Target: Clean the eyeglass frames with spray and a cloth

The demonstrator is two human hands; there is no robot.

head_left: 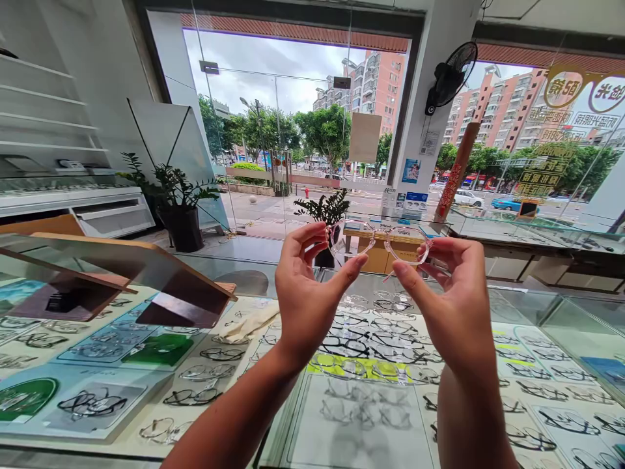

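Note:
A pair of clear-framed eyeglasses (352,222) is held up in the air above a glass display counter (361,423). My left hand (312,280) pinches the left side of the frame, thumb below the rim and fingers behind it. On the other side, my right hand (449,293) grips the right rim and hinge area the same way. Both lenses face me, and the temples are mostly hidden behind the fingers. Beneath my hands, rows of eyeglasses (351,345) lie inside the counter, some on a yellow-green strip.
Two wood-edged mirrors or stands (190,280) lean on the counter at left, near a beige cloth (249,326). Potted plants (180,221) stand beyond. A wall fan (452,78) hangs on the pillar. Another glass showcase (537,228) stands by the right window.

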